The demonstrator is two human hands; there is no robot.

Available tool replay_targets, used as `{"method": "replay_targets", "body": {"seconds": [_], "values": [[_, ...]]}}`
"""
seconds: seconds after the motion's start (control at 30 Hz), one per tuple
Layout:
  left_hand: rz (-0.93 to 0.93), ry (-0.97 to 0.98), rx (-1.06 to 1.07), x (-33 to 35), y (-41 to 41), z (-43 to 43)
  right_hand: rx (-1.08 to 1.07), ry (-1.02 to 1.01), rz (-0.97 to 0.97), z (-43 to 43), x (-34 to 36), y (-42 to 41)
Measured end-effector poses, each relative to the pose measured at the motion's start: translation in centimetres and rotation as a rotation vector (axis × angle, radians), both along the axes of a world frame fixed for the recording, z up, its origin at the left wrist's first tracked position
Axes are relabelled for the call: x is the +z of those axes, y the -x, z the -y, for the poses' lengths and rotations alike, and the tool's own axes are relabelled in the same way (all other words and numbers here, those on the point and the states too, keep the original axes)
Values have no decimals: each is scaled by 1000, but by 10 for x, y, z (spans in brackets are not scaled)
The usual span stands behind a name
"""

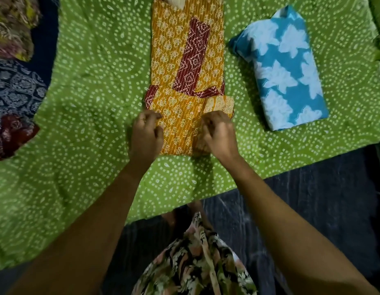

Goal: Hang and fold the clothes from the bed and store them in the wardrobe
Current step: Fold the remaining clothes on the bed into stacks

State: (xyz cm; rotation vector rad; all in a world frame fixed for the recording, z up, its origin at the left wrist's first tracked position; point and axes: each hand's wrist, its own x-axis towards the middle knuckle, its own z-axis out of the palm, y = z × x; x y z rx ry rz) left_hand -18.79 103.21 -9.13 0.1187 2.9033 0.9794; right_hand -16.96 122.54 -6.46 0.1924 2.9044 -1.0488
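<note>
My left hand (145, 135) and right hand (220, 135) pinch the near corners of the mustard kurta (185, 50), fingers (152, 118) curled, likely to fold it up. It lies flat on the bed (89, 81), beside a folded blue garment (291, 67).

The yellow garment (185, 60) is cut off at the far edge, the patterned clothes (12, 81) at the left edge, and the blurred left hand (145, 135) and right hand (220, 135) cover parts of its near end.
</note>
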Motion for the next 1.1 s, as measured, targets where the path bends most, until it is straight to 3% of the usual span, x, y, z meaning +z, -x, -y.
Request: {"method": "replay_targets", "body": {"seconds": [0.1, 0.2, 0.3, 0.43, 0.5, 0.57, 0.63, 0.77, 0.9, 1.0, 1.1], "values": [[111, 162, -282, -13, -13, 0, 365, -236, 163, 4, -26, -7], [236, 209, -277, -22, -17, 4, 465, -282, 263, -7, -38, -10], [197, 91, -99, -16, -14, -1, 110, -120, 136, -11, -31, -18], [292, -210, 357, -7, -4, -9, -618, 354, 282, -12, -22, -26], [327, -356, 440, -4, 3, -11, -783, 615, 349, -16, -19, -21], [313, -382, 439, 1, 10, -11, -844, 954, 373, -19, -11, -13], [304, -403, 431, 5, 15, -11, -786, 1045, 364, -22, -6, -7], [294, -355, 381, 2, 17, -9, -650, 977, 324, -23, -2, -4], [356, -503, 338, 13, -3, -5, -563, 953, 240, -28, 9, -19], [416, -753, 348, 32, -29, 0, -421, 942, 262, -37, 19, -43], [452, -713, 275, 45, -61, 3, -294, 868, 365, -39, 23, -73]]}}
